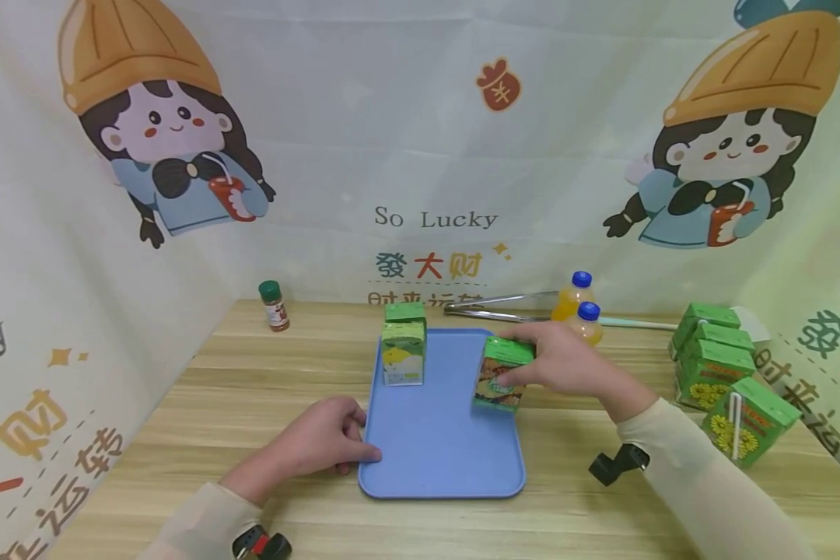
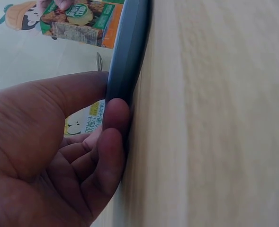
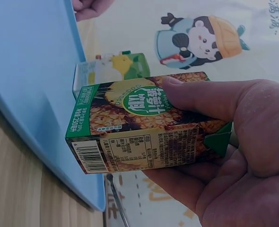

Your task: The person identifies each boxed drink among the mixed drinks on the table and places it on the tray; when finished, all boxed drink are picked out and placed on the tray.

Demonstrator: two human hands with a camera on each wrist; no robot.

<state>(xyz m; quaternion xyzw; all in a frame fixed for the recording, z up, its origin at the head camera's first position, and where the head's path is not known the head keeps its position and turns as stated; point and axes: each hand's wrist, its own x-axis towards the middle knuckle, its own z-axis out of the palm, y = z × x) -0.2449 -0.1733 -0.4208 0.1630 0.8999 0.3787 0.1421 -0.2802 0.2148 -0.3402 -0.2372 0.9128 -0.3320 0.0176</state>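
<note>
Right grip point(image 1: 563, 362): closed on a juice carton point(image 3: 134, 120), thumb across a printed face, fingers round the other side. I have it over the right side of a blue tray point(image 1: 437, 451); whether its base touches, I cannot tell. Slight lean in the head view. Carton: green top, brown and gold pineapple pictures, round green label with pale characters, green band along the base. Narrow side carries a pale text panel and a barcode near the bottom. Green folded corner flap close to my palm.

Left grip point(image 1: 322, 437): pinching the tray's left rim, toward the near corner, thumb uppermost, fingers curled below.

In the way: two green-topped cartons point(image 1: 403, 364), one behind the other, take up the tray's far left corner; the front one shows yellow fruit on white.

Around, on the worktop point(image 1: 266, 389): green-capped jar point(image 1: 274, 307), far left. Metal tongs point(image 1: 504, 315) past the tray. Two blue-capped bottles point(image 1: 579, 294) of orange liquid behind my right grip, the nearer partly hidden by it. Far right, green flower-printed cartons point(image 1: 715, 373), the nearest bearing a white straw point(image 1: 736, 424). Printed cloth point(image 1: 420, 140) behind.
</note>
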